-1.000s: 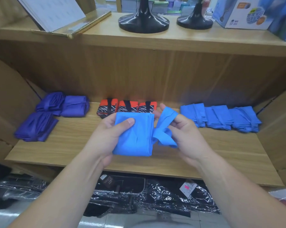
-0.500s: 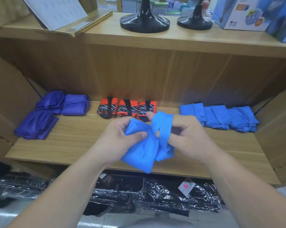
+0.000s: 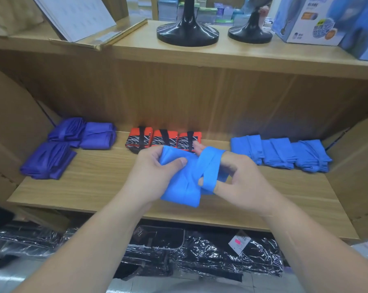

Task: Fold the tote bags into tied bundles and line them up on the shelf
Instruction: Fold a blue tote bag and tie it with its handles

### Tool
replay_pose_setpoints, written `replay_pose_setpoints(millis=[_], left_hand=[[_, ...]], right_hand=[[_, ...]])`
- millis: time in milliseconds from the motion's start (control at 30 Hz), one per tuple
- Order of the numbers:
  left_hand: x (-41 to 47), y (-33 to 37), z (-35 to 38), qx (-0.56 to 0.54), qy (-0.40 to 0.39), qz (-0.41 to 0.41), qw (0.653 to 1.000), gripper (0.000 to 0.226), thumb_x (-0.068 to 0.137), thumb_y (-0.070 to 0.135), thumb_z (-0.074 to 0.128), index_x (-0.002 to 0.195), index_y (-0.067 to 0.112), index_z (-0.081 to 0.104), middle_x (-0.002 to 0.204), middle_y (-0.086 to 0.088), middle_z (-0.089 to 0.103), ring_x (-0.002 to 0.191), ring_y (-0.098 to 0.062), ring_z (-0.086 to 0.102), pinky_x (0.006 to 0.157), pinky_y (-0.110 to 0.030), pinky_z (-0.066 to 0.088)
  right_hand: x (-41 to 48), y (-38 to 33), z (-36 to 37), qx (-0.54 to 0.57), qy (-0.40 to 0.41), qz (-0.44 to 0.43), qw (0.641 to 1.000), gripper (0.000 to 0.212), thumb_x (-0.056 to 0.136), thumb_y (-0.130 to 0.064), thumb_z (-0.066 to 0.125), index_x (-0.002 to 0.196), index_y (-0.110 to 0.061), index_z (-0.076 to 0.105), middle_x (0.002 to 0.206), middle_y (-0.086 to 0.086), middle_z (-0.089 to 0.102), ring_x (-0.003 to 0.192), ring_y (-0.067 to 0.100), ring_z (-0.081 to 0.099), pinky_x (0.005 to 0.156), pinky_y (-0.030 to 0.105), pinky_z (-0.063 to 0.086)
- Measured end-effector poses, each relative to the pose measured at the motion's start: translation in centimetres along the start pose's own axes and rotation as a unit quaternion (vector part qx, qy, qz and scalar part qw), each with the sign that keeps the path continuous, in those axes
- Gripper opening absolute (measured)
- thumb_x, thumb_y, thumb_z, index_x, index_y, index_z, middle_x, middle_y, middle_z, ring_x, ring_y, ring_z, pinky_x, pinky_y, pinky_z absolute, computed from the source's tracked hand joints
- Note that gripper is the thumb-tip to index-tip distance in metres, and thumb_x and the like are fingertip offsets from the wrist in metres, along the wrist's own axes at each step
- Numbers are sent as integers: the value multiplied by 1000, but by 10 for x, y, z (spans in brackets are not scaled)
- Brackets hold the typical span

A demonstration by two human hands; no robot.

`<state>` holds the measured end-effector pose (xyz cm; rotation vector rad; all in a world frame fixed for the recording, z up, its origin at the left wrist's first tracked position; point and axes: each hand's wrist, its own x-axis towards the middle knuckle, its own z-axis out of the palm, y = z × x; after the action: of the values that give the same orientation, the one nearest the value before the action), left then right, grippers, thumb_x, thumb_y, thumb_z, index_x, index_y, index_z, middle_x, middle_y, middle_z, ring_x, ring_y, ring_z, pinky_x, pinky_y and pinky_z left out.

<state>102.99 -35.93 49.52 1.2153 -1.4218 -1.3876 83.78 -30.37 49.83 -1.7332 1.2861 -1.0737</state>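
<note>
A folded light-blue tote bag [image 3: 182, 190] hangs in the air over the front of the wooden shelf [image 3: 94, 185]. My left hand [image 3: 157, 172] grips its folded body, thumb on top. My right hand [image 3: 240, 178] holds the bag's strap [image 3: 209, 166], which loops around its fingers and crosses over the fold. Three light-blue bundles [image 3: 278, 153] lie in a row at the right of the shelf. Three orange-and-black bundles [image 3: 164, 139] sit at the back middle, and three purple bundles [image 3: 73, 142] lie at the left.
Cardboard panels [image 3: 11, 127] line both sides of the shelf bay. The upper shelf carries two black stand bases [image 3: 187, 32], a white sign in a clear holder [image 3: 77, 17] and blue boxes [image 3: 314, 20]. Plastic-wrapped black goods [image 3: 200, 256] lie below.
My right hand has wound the strap further around the folded bag, and my left hand has squeezed the flat fold into a narrower bunch and tilted it.
</note>
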Motion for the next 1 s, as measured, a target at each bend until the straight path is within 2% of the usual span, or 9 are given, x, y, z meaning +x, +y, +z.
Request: replay_pose_setpoints(millis=[67, 167, 233, 333, 433, 600, 800, 867, 1000], left_hand=[[-1, 1, -2, 11, -27, 3, 1000, 16, 82, 19, 77, 94, 11, 71, 92, -14, 75, 83, -29, 73, 82, -57, 58], [-2, 6, -10, -6, -126, 29, 992, 12, 79, 19, 74, 89, 14, 72, 87, -11, 74, 77, -19, 68, 72, -40, 55], [-5, 12, -12, -25, -189, 36, 981, 8, 79, 14, 73, 85, 20, 75, 84, -4, 74, 77, -14, 67, 70, -30, 55], [-6, 14, -14, -19, -236, 26, 971, 13, 79, 13, 73, 86, 23, 77, 85, -2, 74, 77, -14, 67, 70, -28, 55], [-1, 16, -17, -4, -232, 14, 973, 15, 77, 15, 73, 92, 15, 70, 87, -3, 73, 78, -16, 67, 71, -32, 54], [-2, 15, -22, -102, -174, -47, 978, 26, 52, 33, 69, 74, 23, 59, 76, -2, 62, 67, -18, 58, 62, -29, 41], [-8, -10, -24, -207, -125, -39, 969, 43, 62, 34, 91, 91, 22, 61, 94, -8, 70, 79, -20, 65, 67, -32, 47], [-12, -16, -19, -252, -114, -46, 960, 30, 77, 26, 80, 101, 20, 64, 100, -7, 72, 85, -19, 67, 76, -35, 48], [-16, -20, -8, -252, -82, -90, 960, 40, 82, 20, 68, 121, 12, 66, 114, -12, 74, 97, -23, 70, 87, -41, 53]], right_hand=[[0, -2, 3, -20, -28, 7, 999, 39, 85, -18, 67, 124, -24, 67, 145, -21, 49, 137, -7, 42, 108, 19, 42], [-1, -7, 2, 12, -71, 23, 997, 44, 90, -9, 56, 132, -21, 60, 145, -24, 51, 137, -2, 45, 110, 35, 46], [-1, -13, 2, 24, -76, 24, 997, 42, 86, -15, 56, 127, -19, 64, 145, -19, 55, 136, 0, 48, 109, 42, 46], [1, -17, 4, 43, -72, 26, 996, 30, 86, -15, 64, 115, -9, 72, 131, -8, 68, 136, -1, 47, 108, 43, 48], [4, -15, 9, 50, -40, 39, 997, 30, 83, -18, 69, 113, -16, 72, 131, -12, 66, 132, -2, 52, 106, 41, 51], [8, -9, 21, 101, 25, 65, 992, 31, 77, -18, 70, 107, -27, 68, 110, -38, 66, 108, -6, 63, 96, 37, 56], [5, 4, 20, 139, 71, 63, 986, 30, 87, 2, 74, 110, -16, 70, 135, -21, 61, 117, -1, 63, 90, 21, 52], [5, 7, 18, 132, 79, 60, 986, 31, 87, 3, 73, 114, -13, 70, 139, -17, 59, 118, -1, 62, 89, 19, 52], [4, 12, 22, 88, 67, 65, 992, 26, 91, 1, 69, 112, -14, 70, 129, -16, 65, 114, -3, 63, 91, 22, 53]])
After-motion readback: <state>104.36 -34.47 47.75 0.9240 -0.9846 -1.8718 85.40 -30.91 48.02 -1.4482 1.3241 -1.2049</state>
